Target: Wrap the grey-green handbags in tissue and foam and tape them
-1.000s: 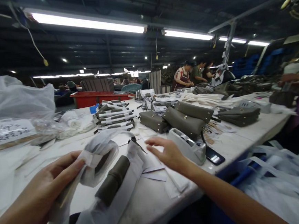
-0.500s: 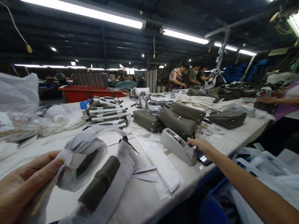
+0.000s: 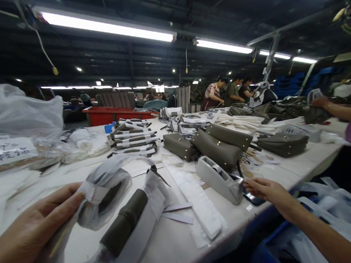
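Note:
My left hand [image 3: 47,214] is closed on a dark olive strap [image 3: 109,197], coiled and wrapped in thin white tissue, with a white band round it by my thumb. Beside it on the table lies the olive padded part [image 3: 124,220], partly covered by white wrapping; whether it joins the strap I cannot tell. My right hand [image 3: 268,191] is just right of the grey tape dispenser [image 3: 217,179], fingertips pinched together. Anything between them is too small to make out. Under that hand is a dark phone-like object [image 3: 253,199].
Olive bags [image 3: 217,147] stand behind the dispenser, with a stack of wrapped straps [image 3: 135,136] to their left. White paper strips [image 3: 194,198] lie mid-table. A blue bin [image 3: 271,252] with plastic sits below the right edge. A co-worker's arm [image 3: 341,110] is at far right.
My right hand has drawn back from the tape dispenser's end, toward the right. My left hand keeps its hold on the wrapped strap. The whole view has shifted slightly left.

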Motion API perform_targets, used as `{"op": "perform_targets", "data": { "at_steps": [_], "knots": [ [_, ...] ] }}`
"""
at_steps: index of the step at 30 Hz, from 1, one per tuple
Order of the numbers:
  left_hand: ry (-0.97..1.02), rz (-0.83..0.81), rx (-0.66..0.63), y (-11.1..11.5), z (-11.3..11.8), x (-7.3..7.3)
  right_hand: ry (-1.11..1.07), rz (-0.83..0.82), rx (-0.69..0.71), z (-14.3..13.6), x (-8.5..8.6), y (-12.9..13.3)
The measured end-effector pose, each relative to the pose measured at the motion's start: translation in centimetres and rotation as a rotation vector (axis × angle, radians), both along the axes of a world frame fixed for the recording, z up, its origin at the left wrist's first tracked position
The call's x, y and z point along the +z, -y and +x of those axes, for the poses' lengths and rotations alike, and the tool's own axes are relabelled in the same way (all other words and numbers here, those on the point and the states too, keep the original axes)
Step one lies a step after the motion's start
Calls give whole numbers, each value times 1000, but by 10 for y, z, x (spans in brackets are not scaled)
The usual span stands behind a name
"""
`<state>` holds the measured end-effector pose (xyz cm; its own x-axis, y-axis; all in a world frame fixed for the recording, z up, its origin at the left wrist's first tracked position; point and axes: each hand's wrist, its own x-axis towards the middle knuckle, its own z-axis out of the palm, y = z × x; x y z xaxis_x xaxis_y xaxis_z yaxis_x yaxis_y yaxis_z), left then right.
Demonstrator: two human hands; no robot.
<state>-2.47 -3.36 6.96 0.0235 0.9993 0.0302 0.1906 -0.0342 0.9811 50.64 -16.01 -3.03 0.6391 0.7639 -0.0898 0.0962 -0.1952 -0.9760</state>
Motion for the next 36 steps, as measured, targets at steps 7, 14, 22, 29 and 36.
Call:
{"op": "perform_targets", "data": {
  "at_steps": [7,14,22,29,36],
  "knots": [
    [116,-80,-109,19,14,11,-7,59,-19,11,-47,0],
    [75,22,-168,35,32,23,74,58,-43,-50,-33,-2],
    [-44,300,-230,36,44,13,32,399,567,-243,65,-27],
    [-204,529,-200,42,50,8,-78,520,657,-315,89,-56],
    [-285,624,-163,42,44,5,20,434,666,-314,89,-66]
  ]
}}
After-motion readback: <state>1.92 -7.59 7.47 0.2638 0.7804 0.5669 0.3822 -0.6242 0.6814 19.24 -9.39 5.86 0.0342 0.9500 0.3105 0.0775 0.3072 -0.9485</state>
